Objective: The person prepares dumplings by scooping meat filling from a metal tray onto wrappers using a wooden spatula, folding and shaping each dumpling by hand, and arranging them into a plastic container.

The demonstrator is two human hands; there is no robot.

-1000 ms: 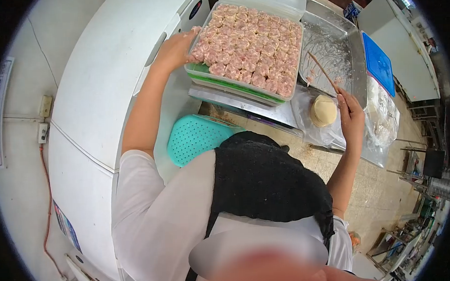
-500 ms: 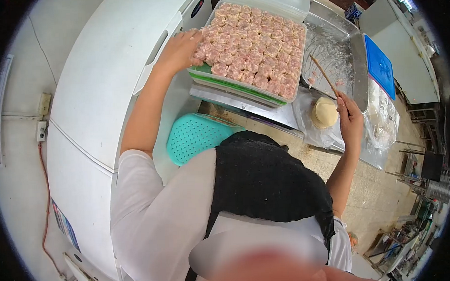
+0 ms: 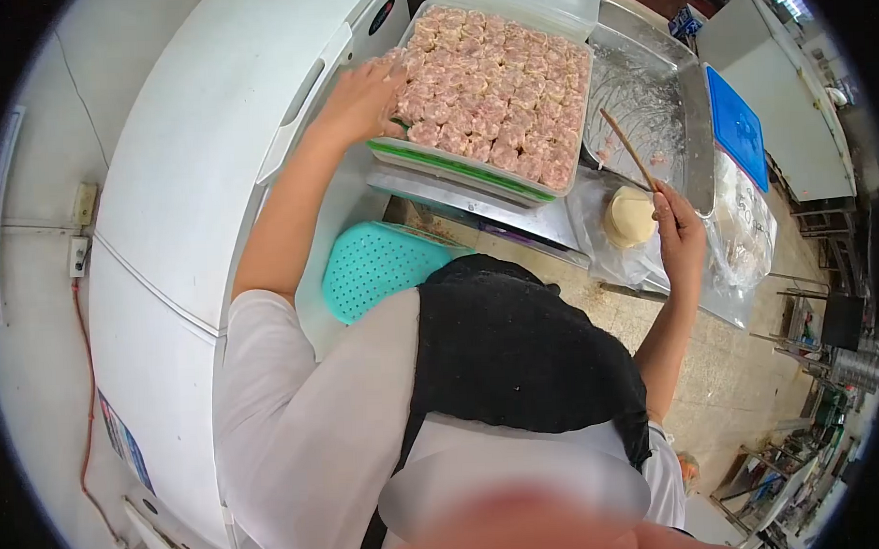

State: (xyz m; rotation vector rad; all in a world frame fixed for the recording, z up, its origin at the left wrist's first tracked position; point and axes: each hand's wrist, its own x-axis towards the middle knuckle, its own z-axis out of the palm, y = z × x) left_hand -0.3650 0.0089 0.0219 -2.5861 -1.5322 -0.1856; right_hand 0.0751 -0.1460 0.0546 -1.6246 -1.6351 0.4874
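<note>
A clear plastic container [image 3: 484, 163] holds many tightly packed raw meat dumplings [image 3: 496, 79] with pink filling. My left hand [image 3: 364, 98] is at the container's left edge, fingers apart, thumb low near the front-left corner and fingertips beside the dumplings. Between the fingers and thumb I see nothing held. Pinched in my right hand [image 3: 682, 229] is a thin wooden stick [image 3: 626, 147], which slants up and left over the near side of a metal tray [image 3: 696, 120]. Just left of that hand sits a stack of round pale dumpling wrappers [image 3: 631, 217] on plastic.
Smears and scraps of meat filling [image 3: 657, 157] lie in the metal tray. A blue lid [image 3: 737, 129] and a plastic bag [image 3: 743, 230] are to its right. A turquoise perforated basket [image 3: 381, 272] stands below the container. The white refrigerator [image 3: 194, 167] borders my left side.
My left hand's fingers have spread and drawn slightly off the dumplings at the front-left corner. The right hand keeps the stick in nearly the same place. The view has shifted slightly.
</note>
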